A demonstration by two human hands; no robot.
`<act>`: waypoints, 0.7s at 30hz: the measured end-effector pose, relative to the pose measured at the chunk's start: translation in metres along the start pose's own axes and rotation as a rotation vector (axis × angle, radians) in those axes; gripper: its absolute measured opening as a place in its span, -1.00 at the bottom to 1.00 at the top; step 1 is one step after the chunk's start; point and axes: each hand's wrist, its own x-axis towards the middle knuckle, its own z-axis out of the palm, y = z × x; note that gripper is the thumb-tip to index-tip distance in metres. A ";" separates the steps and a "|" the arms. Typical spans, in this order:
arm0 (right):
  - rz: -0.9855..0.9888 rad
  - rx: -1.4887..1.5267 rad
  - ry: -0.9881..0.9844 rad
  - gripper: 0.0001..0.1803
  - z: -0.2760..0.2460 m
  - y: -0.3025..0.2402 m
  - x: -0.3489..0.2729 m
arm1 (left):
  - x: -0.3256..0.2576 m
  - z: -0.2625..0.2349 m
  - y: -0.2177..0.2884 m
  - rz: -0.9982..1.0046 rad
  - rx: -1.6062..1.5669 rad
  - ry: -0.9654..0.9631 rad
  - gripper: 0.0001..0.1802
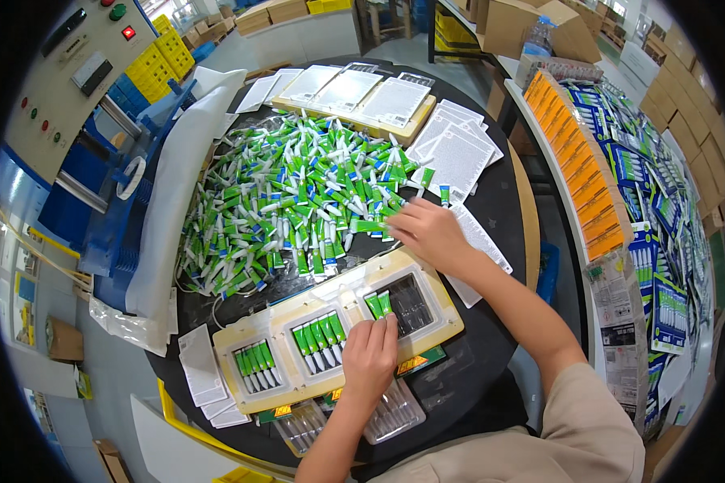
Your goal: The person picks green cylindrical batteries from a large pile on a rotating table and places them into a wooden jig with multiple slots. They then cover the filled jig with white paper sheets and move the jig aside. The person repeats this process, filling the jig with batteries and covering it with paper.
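A long cream tray (453,326) with three openings lies in front of me, tilted up to the right. Rows of small green tubes with white caps fill its left and middle openings. In the right opening stand a couple of green tubes (383,303), and my left hand (369,358) has its fingers closed at their lower ends. Behind the tray spreads a big heap of loose green and white tubes (286,201). At the heap's right edge my right hand (431,233) pinches the end of a green tube (370,227). Its fingertips are partly hidden.
Printed white cards (455,149) lie at the table's right, and a second cream tray (419,127) holding cards stands at the back. Clear plastic blisters (395,410) stick out under the near tray. A machine (80,80) stands left; a box of packed tubes (669,306) stands right.
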 end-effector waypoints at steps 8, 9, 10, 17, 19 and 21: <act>0.031 -0.120 -0.028 -0.67 -0.039 -0.076 -0.101 | -0.010 0.006 0.003 -0.062 -0.040 -0.118 -0.46; -0.003 -0.128 -0.030 -0.67 -0.035 -0.079 -0.103 | -0.012 0.004 0.001 -0.043 -0.034 -0.148 -0.44; -0.024 -0.131 -0.041 -0.67 -0.031 -0.082 -0.103 | -0.014 0.003 -0.001 -0.049 -0.032 -0.197 -0.43; -0.070 -0.157 -0.031 -0.69 -0.011 -0.096 -0.098 | -0.014 0.001 -0.007 -0.018 -0.062 -0.221 -0.45; -0.030 -0.138 -0.018 -0.72 -0.012 -0.097 -0.097 | -0.014 -0.003 -0.010 -0.001 -0.071 -0.235 -0.48; -0.011 -0.095 0.032 -0.75 -0.014 -0.092 -0.088 | -0.012 -0.009 -0.019 -0.016 -0.100 -0.220 -0.56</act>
